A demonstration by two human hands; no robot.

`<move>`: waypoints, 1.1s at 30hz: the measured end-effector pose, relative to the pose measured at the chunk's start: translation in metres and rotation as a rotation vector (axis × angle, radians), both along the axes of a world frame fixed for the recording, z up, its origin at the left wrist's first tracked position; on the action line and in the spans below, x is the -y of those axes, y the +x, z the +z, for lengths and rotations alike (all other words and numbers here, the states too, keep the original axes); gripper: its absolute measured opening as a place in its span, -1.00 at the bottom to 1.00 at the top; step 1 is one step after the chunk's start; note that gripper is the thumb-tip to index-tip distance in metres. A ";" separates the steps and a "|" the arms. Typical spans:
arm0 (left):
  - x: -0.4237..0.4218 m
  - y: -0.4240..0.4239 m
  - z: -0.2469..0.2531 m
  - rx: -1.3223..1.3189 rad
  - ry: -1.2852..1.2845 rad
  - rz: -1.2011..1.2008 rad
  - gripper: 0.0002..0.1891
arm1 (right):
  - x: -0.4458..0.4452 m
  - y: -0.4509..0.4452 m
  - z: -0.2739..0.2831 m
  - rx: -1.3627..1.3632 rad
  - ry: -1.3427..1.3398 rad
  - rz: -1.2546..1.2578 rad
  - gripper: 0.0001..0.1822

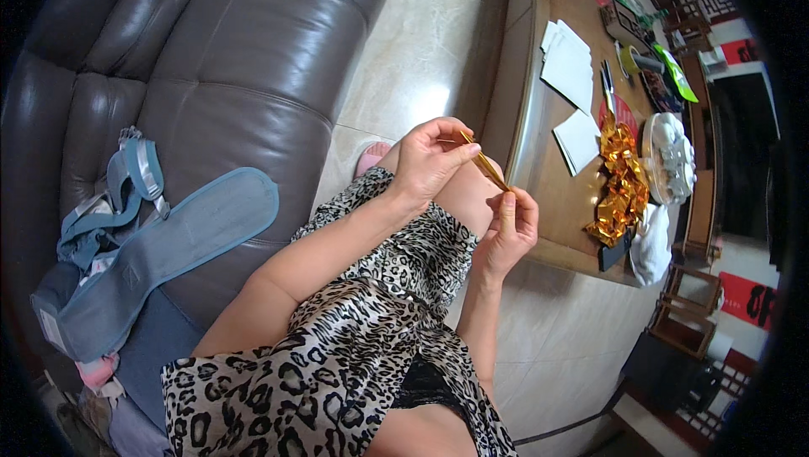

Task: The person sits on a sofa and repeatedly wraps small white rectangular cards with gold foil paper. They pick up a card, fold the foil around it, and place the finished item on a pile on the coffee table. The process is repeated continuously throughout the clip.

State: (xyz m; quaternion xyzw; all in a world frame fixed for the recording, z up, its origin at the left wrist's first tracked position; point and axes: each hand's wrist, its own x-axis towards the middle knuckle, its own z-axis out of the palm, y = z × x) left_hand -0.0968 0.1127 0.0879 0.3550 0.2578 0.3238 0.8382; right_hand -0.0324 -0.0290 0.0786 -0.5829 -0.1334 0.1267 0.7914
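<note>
A narrow folded strip of shiny gold foil (486,169) is stretched at a slant between my two hands, above my knees. My left hand (430,157) pinches its upper end between thumb and fingers. The lower end is gripped by the thumb and bent fingers of my right hand (510,226). On the wooden table (537,239) to the right lies a heap of crumpled gold foil pieces (620,182). Beside this heap are white paper sheets (569,68) in a loose stack and a smaller white stack (577,142).
Scissors (608,87), a tape roll (630,60), a green packet (675,73), a clear plastic container (671,157), a white cloth (651,245) and a dark flat object (614,252) are on the table. A grey-blue padded belt (208,223) lies on the leather sofa (253,34) at left.
</note>
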 end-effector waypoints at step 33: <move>0.012 -0.011 -0.009 -0.205 0.751 0.106 -0.87 | -0.001 0.006 0.007 0.033 -0.133 -0.098 -0.83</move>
